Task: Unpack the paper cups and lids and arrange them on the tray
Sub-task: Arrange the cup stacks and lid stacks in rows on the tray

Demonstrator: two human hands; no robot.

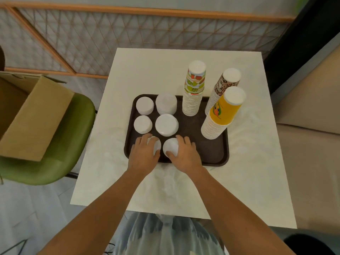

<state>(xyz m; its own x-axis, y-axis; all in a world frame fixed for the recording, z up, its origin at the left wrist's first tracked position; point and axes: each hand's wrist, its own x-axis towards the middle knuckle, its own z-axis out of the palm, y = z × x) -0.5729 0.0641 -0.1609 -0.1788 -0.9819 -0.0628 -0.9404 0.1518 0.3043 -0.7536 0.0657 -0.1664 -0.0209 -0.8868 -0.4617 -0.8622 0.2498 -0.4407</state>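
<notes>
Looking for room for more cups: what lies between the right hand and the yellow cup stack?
Only bare tray, seen in the head view, separates the right hand from the yellow cup stack.

Six stacks of white round lids: the far-left lid stack (pixel 144 105), far-right lid stack (pixel 166 103), middle-left lid stack (pixel 143 124), middle-right lid stack (pixel 166 124), near-left lid stack (pixel 156 144) and near-right lid stack (pixel 171 146). Three upturned stacks of paper cups: the fruit-patterned cup stack (pixel 194 89), brown-patterned cup stack (pixel 220 87) and yellow cup stack (pixel 221 113); the cups within each are too many to count. One dark brown rectangular plastic tray (pixel 189 126). One white square surface (pixel 147 70). Two hands, the left hand (pixel 142 153) and right hand (pixel 185 151), each gripping one near stack. One open brown cardboard box (pixel 27 116). One green chair (pixel 75 126).
</notes>
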